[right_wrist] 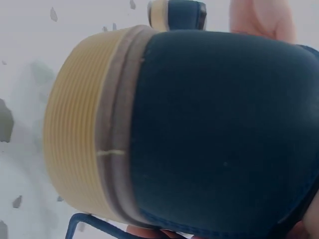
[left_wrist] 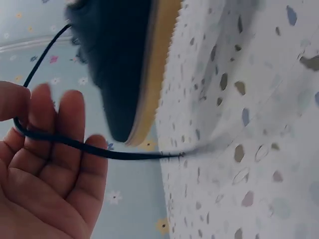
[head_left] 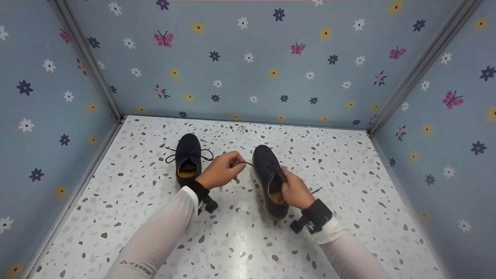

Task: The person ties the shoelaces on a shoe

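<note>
My left hand [head_left: 223,170] pinches a dark shoelace [head_left: 248,164] of the right-hand dark blue shoe [head_left: 265,161]. In the left wrist view the lace [left_wrist: 84,147] passes between thumb and forefinger and crosses the fingers, its tip hanging free. My right hand [head_left: 297,190] grips that shoe at the side of its opening, the thumb at the rim. The shoe's heel [right_wrist: 224,124] fills the right wrist view. Another lace end [head_left: 317,190] sticks out beyond the right hand. To the left stands the matching shoe [head_left: 188,149], its lace tied in a bow.
Both shoes stand on a white speckled floor [head_left: 232,248]. Blue flowered panels [head_left: 248,69] enclose it at the back, left and right, joined by grey corner posts [head_left: 87,58]. My left forearm passes beside the left shoe's heel.
</note>
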Demonstrator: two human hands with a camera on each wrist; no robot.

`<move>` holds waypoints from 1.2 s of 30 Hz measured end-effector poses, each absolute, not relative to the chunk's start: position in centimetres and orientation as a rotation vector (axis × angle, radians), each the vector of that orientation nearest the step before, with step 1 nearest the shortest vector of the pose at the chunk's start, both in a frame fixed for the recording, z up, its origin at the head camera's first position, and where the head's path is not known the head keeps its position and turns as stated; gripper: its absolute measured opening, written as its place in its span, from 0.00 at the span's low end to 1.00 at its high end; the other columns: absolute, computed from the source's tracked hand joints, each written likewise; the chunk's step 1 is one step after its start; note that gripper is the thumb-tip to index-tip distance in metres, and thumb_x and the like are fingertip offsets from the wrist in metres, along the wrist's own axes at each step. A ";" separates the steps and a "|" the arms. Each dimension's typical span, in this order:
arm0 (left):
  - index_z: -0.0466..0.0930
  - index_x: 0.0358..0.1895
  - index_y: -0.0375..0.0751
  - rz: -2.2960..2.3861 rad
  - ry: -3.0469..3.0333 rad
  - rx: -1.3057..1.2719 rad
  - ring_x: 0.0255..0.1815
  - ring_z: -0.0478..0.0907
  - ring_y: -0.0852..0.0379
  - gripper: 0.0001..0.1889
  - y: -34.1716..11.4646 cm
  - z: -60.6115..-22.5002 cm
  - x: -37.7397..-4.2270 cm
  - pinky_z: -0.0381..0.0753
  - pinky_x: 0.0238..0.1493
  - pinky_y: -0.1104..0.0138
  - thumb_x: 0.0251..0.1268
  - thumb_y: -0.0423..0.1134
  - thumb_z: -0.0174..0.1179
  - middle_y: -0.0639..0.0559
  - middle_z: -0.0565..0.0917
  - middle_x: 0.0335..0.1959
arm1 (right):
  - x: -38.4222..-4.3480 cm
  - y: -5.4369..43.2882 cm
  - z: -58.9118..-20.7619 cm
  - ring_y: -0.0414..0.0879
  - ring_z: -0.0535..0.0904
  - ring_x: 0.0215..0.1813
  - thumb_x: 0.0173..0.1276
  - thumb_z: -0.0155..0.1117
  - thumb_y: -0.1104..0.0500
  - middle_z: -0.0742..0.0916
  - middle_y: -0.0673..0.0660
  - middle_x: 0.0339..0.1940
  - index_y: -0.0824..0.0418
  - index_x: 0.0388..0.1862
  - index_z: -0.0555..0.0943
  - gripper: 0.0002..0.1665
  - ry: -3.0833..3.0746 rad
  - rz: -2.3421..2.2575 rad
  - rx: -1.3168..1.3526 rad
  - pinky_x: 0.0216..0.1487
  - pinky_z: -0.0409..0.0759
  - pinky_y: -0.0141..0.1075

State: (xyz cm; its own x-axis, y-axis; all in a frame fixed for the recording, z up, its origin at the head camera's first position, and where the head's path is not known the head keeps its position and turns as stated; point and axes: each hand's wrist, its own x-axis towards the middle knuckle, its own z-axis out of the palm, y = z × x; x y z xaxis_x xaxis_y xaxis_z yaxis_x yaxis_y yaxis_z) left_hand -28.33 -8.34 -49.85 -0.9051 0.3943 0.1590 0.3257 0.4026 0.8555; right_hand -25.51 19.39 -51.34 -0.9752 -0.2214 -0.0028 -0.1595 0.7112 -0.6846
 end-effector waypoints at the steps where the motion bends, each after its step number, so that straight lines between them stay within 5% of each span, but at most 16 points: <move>1: 0.80 0.42 0.46 1.546 2.580 0.652 0.23 0.76 0.60 0.06 -8.6 -49.6 -28.4 0.77 0.34 0.64 0.79 0.43 0.58 0.52 0.78 0.23 | -25.5 19.4 -51.5 0.58 0.82 0.64 0.75 0.46 0.68 0.75 0.70 0.76 0.69 0.82 0.60 0.36 2.819 -1.118 -0.299 0.65 0.81 0.52; 6: 0.80 0.43 0.45 1.535 2.626 0.564 0.18 0.70 0.60 0.09 -9.3 -49.2 -28.8 0.71 0.30 0.64 0.80 0.46 0.58 0.57 0.70 0.21 | -25.6 18.6 -52.0 0.59 0.80 0.68 0.75 0.45 0.67 0.73 0.70 0.78 0.70 0.82 0.59 0.37 2.790 -1.141 -0.205 0.68 0.80 0.52; 16: 0.80 0.28 0.44 1.207 2.859 0.530 0.27 0.70 0.55 0.13 -8.9 -51.3 -28.9 0.70 0.36 0.61 0.76 0.40 0.58 0.54 0.75 0.24 | -25.2 16.5 -54.5 0.65 0.72 0.77 0.74 0.46 0.68 0.73 0.74 0.76 0.74 0.80 0.61 0.35 2.820 -1.178 -0.163 0.78 0.70 0.56; 20: 0.87 0.29 0.41 0.988 3.061 0.535 0.33 0.75 0.50 0.10 -8.6 -52.0 -29.3 0.76 0.41 0.56 0.70 0.37 0.62 0.48 0.82 0.26 | -25.2 16.3 -55.2 0.64 0.74 0.75 0.74 0.46 0.67 0.75 0.73 0.75 0.72 0.80 0.62 0.35 2.821 -1.171 -0.158 0.76 0.72 0.56; 26: 0.85 0.34 0.45 0.892 3.083 0.264 0.33 0.82 0.47 0.06 -8.7 -52.0 -29.1 0.80 0.39 0.52 0.67 0.43 0.65 0.46 0.89 0.33 | -25.2 16.3 -55.4 0.59 0.84 0.60 0.76 0.50 0.62 0.83 0.71 0.66 0.66 0.79 0.66 0.33 2.770 -1.177 -0.176 0.61 0.83 0.55; 31: 0.81 0.46 0.43 0.899 3.113 0.171 0.35 0.85 0.43 0.12 -8.4 -51.7 -28.9 0.82 0.40 0.48 0.68 0.45 0.66 0.41 0.90 0.35 | -24.9 17.6 -55.3 0.63 0.79 0.71 0.81 0.54 0.50 0.74 0.70 0.77 0.61 0.83 0.60 0.38 2.649 -1.206 -0.201 0.70 0.78 0.57; 36: 0.80 0.41 0.44 0.922 3.141 0.162 0.29 0.81 0.47 0.10 -8.1 -51.5 -28.9 0.79 0.35 0.53 0.69 0.45 0.67 0.44 0.88 0.31 | -25.2 20.4 -55.0 0.63 0.81 0.69 0.81 0.56 0.46 0.79 0.66 0.74 0.61 0.75 0.73 0.31 2.680 -1.236 -0.201 0.70 0.79 0.56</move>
State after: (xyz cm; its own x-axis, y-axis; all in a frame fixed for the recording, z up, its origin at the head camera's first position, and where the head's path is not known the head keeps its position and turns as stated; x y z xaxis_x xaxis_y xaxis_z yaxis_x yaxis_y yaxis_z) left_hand -28.93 -8.06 -51.51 -0.9859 0.0562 0.1574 0.1324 0.8376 0.5299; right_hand -25.20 20.39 -55.04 -0.9742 -0.1980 -0.1086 -0.0460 0.6446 -0.7631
